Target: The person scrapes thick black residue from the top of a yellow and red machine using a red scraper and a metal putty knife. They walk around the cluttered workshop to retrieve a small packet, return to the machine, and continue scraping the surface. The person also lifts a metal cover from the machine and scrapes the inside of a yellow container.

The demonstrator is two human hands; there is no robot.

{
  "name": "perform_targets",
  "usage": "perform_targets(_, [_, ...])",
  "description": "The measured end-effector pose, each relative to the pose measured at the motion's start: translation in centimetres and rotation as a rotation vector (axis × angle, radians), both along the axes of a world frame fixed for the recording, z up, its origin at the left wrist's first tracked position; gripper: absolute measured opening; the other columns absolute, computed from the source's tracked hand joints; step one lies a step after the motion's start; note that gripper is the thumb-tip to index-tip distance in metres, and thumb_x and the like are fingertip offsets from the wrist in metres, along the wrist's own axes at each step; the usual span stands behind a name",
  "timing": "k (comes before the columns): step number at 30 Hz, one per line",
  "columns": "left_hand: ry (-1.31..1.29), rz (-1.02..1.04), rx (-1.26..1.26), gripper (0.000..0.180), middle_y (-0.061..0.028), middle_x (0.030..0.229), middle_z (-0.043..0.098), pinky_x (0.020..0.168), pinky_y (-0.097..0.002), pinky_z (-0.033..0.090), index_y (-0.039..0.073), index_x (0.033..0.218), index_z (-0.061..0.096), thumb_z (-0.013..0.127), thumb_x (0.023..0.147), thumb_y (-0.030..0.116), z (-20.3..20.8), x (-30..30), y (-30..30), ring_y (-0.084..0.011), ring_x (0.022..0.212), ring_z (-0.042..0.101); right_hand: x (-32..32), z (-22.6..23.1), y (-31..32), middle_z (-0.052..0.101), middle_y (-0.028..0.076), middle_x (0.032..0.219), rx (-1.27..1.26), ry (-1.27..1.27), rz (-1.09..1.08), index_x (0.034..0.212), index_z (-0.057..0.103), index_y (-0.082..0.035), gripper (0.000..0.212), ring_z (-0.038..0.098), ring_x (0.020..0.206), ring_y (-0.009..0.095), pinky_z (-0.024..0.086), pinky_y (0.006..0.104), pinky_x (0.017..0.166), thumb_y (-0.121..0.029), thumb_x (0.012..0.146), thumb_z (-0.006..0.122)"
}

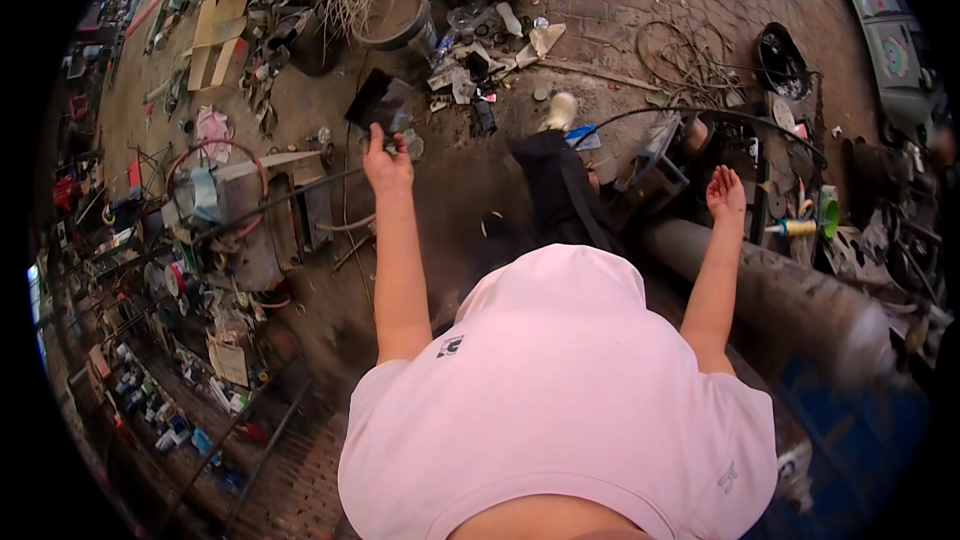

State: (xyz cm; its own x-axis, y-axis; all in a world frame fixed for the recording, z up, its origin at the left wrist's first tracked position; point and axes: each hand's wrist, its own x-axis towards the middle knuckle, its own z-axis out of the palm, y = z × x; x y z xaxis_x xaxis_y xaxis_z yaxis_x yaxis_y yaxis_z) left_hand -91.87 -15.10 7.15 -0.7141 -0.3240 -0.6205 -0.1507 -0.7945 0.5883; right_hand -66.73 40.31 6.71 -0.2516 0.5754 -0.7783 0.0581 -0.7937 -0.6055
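My left hand [388, 166] is reaching forward, with its fingers apart and some of them bent. Just beyond its fingertips is a dark, flat, shiny piece [380, 98]; whether they touch I cannot tell. Beside that hand lies a small clear plastic thing [412, 144]. On the other side my right hand [726, 196] is held out, palm turned up, fingers stretched and nothing in it. It hovers near a bent dark hose or rod [722, 114] and a spool of yellowish thread [797, 228].
A large bucket [392, 20] with twigs across it stands ahead. Coiled wire [683, 58] and a black round pan [782, 58] lie at the far right. A thick grey cylinder [775, 285] is beside me on the right. Cluttered shelves [150, 390] fill the left.
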Motion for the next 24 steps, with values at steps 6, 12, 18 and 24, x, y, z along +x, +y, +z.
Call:
perform_targets(6, [-0.061,-0.126,-0.010,0.022,-0.0005,0.087,0.056,0.056,-0.0247,0.046,0.010,0.094,0.051,0.064,0.076,0.012,-3.1,-10.8,15.0,-0.0132,0.073,0.053,-10.2,-6.0,11.3,0.062,0.004,0.091,-0.057,-0.016,-0.054,0.097,0.058,-0.007,0.022,0.058,0.076,0.014,0.048,0.0246,0.060,-0.024,0.083,0.051])
perform_targets(12, [-0.177,-0.127,0.124,0.023,-0.0009,0.092,0.056,0.057,-0.0263,0.045,0.010,0.096,0.052,0.064,0.076,0.012,-8.1,-20.2,27.7,-0.0132,0.079,0.052,-29.9,-6.3,17.6,0.059,0.004,0.101,0.024,-0.094,0.275,0.102,0.055,-0.005,0.026,0.055,0.082,0.013,0.044,0.0211,0.067,-0.023,0.083,0.053])
perform_targets(18, [-0.223,0.004,0.135,0.033,-0.0012,0.095,0.052,0.057,-0.0277,0.046,0.010,0.101,0.046,0.066,0.074,0.010,-8.5,-31.7,37.4,-0.0156,0.079,0.050,-48.8,-5.0,21.7,0.058,0.005,0.102,0.116,-0.032,0.580,0.106,0.054,-0.003,0.028,0.054,0.084,0.013,0.043,0.0211,0.069,-0.019,0.083,0.053])
perform_targets(24, [-0.247,0.102,0.175,0.048,-0.0042,0.110,0.044,0.057,-0.0295,0.047,0.012,0.112,0.038,0.066,0.073,0.009,-13.6,-42.7,42.5,-0.0181,0.082,0.049,-62.1,-5.5,21.3,0.058,0.004,0.102,0.090,-0.015,0.768,0.108,0.053,-0.002,0.029,0.054,0.082,0.011,0.042,0.0211,0.069,-0.018,0.084,0.053])
